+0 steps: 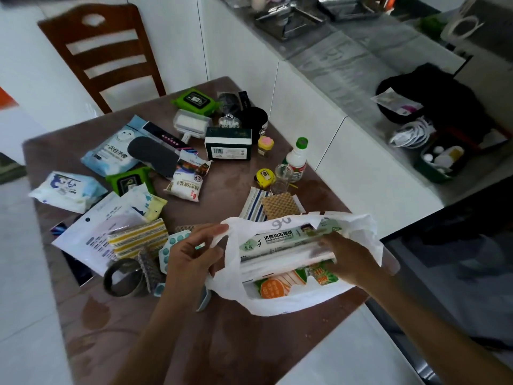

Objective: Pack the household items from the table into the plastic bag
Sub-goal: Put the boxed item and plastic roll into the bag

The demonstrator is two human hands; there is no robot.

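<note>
Nearest, at the table's (222, 343) front edge: white plastic bag (291, 301), lying mouth-up and open toward the wearer, its far lip standing; left hand (191, 254) pinches the bag's left handle loop between thumb and curled fingers, holding the mouth apart; right hand (347, 259) reaches into the mouth from the right, fingers curled round the right end of a long foil box (280, 241), green and white, whose long axis runs left to right across the opening, roughly level with the bag's width; beneath it, already inside, an orange-and-green packet (283, 284). Judgement: the box is being seated in the bag, and since it spans nearly the whole mouth, it must go down lengthwise along the bag's floor, right hand doing the placing, left only keeping the opening wide. Just left of the left hand, and nearer to it than to the right: blister pack (173, 245), yellow striped sponges (138, 237), metal ring (125, 276), white flat pouch (94, 232). Just beyond the bag: striped cloth (254, 204) and brown waffle pad (280, 207). Mid-table: salt bag (186, 182), green wipes pack (129, 182), tissue pack (66, 190), blue glove pack (113, 154), yellow tape measure (265, 176), clear glass (281, 177), green-capped bottle (298, 159). Far: dark boxed item (229, 147), lint roller (191, 125), second green wipes pack (195, 101), black cup (254, 119). Packing stands early; most items remain outside
</note>
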